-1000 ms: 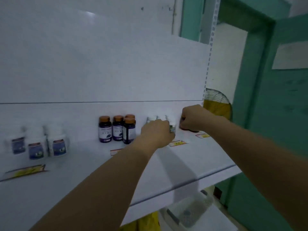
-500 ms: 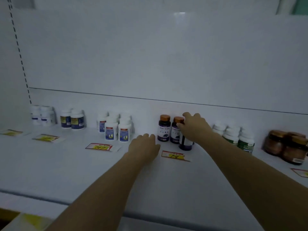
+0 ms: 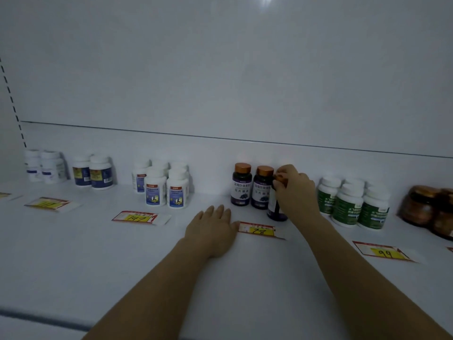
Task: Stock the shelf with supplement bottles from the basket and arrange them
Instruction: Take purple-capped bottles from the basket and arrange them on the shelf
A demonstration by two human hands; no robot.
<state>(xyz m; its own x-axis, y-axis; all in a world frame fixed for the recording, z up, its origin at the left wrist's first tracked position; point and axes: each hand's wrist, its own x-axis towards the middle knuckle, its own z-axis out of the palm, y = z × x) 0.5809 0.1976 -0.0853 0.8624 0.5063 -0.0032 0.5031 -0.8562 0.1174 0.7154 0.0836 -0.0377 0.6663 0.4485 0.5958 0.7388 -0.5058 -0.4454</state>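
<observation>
My right hand (image 3: 295, 190) is closed over the copper cap of a dark purple bottle (image 3: 275, 207) standing on the white shelf (image 3: 245, 278), in front of and right of two matching dark bottles (image 3: 251, 185). Flat on the shelf lies my left hand (image 3: 212, 228), palm down with fingers apart, empty, just left of the price tag marked 78 (image 3: 259, 230). The basket is out of view.
White bottles with green labels (image 3: 353, 203) stand right of my right hand, brown jars (image 3: 429, 209) farther right. To the left are white bottles with blue labels (image 3: 163, 185), navy-labelled ones (image 3: 94, 173) and plain white ones (image 3: 45, 165). Price tags (image 3: 139, 217) lie along the shelf.
A second ago both hands were at the green-labelled bottles near the shelf's right end. My right hand has since gripped the front dark bottle and my left hand has settled flat on the shelf.
</observation>
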